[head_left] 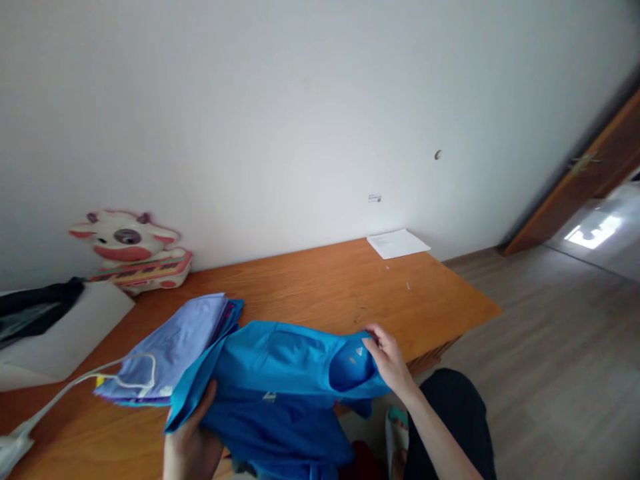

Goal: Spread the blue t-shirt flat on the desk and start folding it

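Blue shirt (285, 360) held up at bench's (320, 280) near edge, beside clothes pile (175, 333) | left hand (194, 437) gripping one side | right hand (389, 360) pinching collar | best kept taut between both, edges level

Part-hidden + cropped bits
Blue shirt (295, 353) is partly hiding yr L hand (194, 433); L edge is cropping white box (50, 363), R edge door (560, 190); wall label (375, 199) is showing illegible txt.
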A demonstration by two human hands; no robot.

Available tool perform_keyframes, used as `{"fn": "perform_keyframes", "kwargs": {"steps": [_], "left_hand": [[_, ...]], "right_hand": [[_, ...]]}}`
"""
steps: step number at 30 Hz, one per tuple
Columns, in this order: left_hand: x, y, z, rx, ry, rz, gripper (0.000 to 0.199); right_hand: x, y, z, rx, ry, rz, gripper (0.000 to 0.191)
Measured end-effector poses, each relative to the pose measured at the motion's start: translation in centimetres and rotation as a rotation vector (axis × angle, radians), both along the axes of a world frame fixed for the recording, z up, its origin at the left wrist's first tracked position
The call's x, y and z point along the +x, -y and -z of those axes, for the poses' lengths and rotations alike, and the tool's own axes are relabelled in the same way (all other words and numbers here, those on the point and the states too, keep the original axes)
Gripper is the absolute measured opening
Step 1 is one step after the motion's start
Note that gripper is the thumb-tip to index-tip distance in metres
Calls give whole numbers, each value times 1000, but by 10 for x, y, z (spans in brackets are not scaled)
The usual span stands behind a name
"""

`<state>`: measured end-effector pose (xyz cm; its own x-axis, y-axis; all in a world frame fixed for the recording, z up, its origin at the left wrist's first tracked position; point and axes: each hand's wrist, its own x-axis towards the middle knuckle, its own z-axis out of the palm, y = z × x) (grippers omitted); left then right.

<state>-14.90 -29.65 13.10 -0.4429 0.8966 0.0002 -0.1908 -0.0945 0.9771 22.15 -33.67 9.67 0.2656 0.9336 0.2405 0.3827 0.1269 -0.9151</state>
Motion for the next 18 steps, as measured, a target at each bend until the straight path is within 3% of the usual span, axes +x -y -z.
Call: {"fn": "perform_keyframes", "kwargs": {"steps": [3,5,7,9,12,14,16,18], "left_hand": [[-12,-15,22,-140,137,-30,56],[-22,-15,36,-165,128,-101,57],[-36,-9,50,-171,100,-167,59],[-53,-1,65,-166,41,-224,59],[-75,14,89,-162,-153,-238,62],[-83,24,102,-140,-297,-248,80],[-84,34,108,-80,-496,-273,108],[-78,42,108,-19,-812,-280,113]], "right_hand": [[-8,-9,8,-104,40,-152,36],[-19,-1,17,-184,74,-308,35],[-30,18,32,-221,43,-377,37],[-38,44,55,-193,8,-318,30],[-47,90,101,-111,17,-45,31],[-53,116,137,-147,0,96,35],[-60,130,170,-201,-26,133,37],[-68,132,198,-224,-26,108,40]]}}
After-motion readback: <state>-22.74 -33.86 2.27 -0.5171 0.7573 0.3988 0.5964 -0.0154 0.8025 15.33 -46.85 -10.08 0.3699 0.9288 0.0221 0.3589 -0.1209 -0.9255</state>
